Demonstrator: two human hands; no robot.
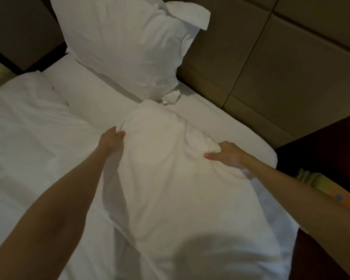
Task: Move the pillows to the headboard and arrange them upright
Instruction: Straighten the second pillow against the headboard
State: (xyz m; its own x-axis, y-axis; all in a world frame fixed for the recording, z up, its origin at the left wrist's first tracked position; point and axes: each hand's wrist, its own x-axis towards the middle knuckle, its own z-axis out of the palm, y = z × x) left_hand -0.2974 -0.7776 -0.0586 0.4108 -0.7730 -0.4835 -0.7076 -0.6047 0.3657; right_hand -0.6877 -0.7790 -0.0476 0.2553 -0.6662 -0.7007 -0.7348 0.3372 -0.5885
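Observation:
A large white pillow lies lengthwise in front of me, its far end toward the padded headboard. My left hand pinches the pillow's left side, and my right hand clutches a bunch of fabric on its right side. A second white pillow stands upright against the headboard at the top left, its case flaps loose at the corners.
White bedding covers the bed to the left. A dark nightstand sits to the right of the bed, with a beige telephone on it. The mattress corner ends close to the nightstand.

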